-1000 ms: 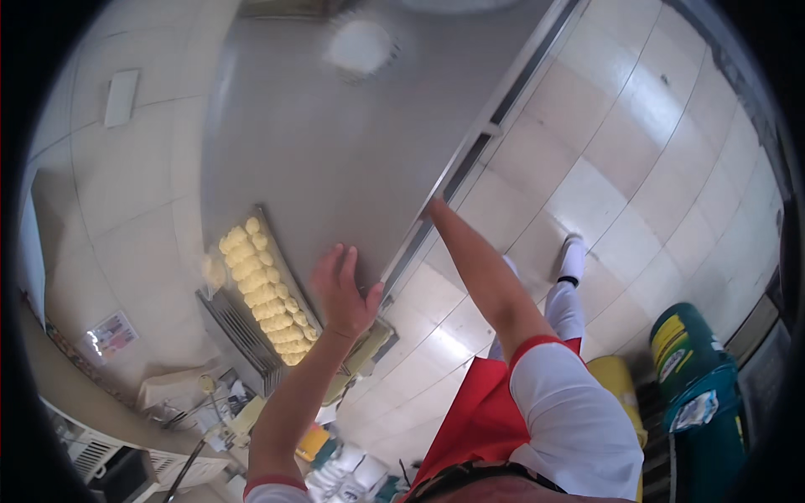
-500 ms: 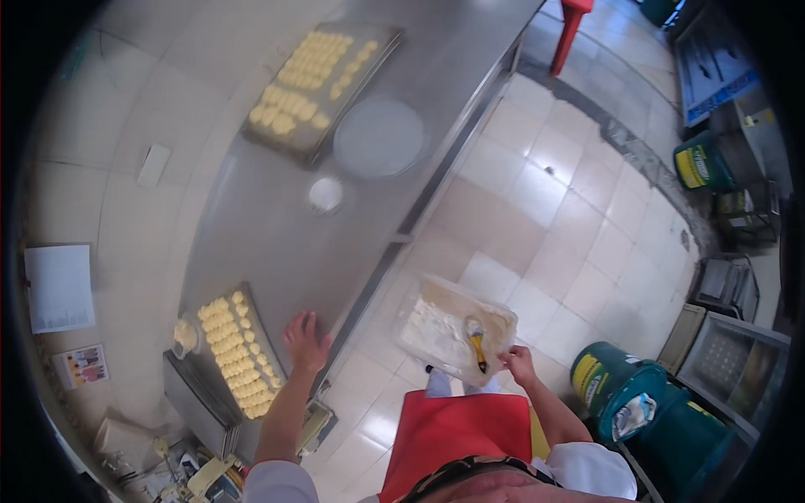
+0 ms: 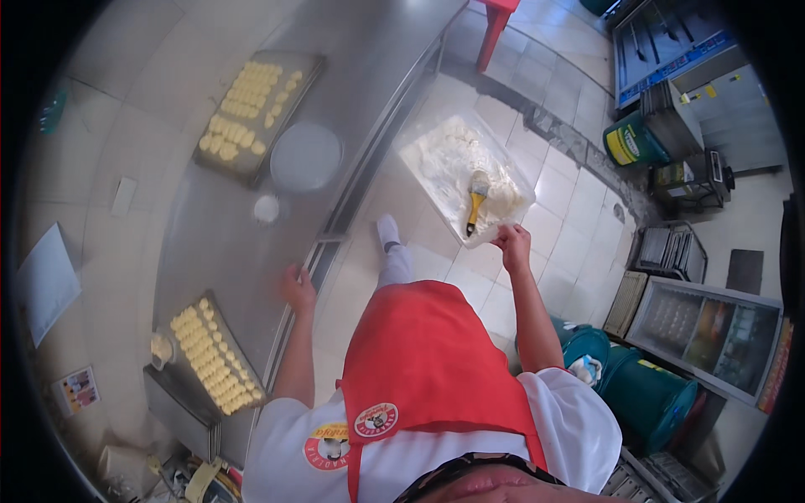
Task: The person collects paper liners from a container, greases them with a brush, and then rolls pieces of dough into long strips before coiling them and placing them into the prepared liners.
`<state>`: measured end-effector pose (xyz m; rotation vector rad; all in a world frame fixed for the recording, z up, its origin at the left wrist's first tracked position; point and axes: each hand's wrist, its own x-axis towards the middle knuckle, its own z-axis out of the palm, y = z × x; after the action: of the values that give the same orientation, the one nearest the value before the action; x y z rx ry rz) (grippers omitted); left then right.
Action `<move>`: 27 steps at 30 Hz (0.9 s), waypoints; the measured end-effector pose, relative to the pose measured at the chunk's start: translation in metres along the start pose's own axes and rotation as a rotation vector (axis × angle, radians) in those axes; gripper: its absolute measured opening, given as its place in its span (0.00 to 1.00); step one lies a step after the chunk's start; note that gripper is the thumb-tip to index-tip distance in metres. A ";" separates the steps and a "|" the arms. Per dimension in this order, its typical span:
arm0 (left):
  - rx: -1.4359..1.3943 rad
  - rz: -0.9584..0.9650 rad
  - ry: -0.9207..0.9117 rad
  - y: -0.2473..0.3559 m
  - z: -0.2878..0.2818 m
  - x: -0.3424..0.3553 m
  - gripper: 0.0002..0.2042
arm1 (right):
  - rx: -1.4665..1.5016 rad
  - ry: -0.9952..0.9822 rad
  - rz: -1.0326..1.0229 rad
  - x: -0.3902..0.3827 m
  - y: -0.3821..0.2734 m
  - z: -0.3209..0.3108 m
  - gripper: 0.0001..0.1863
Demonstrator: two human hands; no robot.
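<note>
Plastic tub [image 3: 439, 199] now farther forward

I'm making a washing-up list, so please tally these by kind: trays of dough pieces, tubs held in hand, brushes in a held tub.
Trays of dough pieces: 2
Tub held by the right hand: 1
Yellow-handled brush in it: 1
Total: 4

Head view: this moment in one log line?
right hand: holds translucent rectangular plastic tub; in tub: yellow-handled brush; left hand: at grey metal table, contact unclear
</note>
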<state>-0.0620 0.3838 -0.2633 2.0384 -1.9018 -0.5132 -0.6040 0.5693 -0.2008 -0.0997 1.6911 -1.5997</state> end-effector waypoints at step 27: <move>-0.542 -0.609 0.375 0.170 0.088 0.201 0.21 | 0.199 -0.192 0.123 0.415 -0.203 0.308 0.18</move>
<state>-0.2422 0.1731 -0.2746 2.1026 -0.7960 -0.6380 -0.8016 0.0507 -0.1884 -0.0470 1.3594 -1.6030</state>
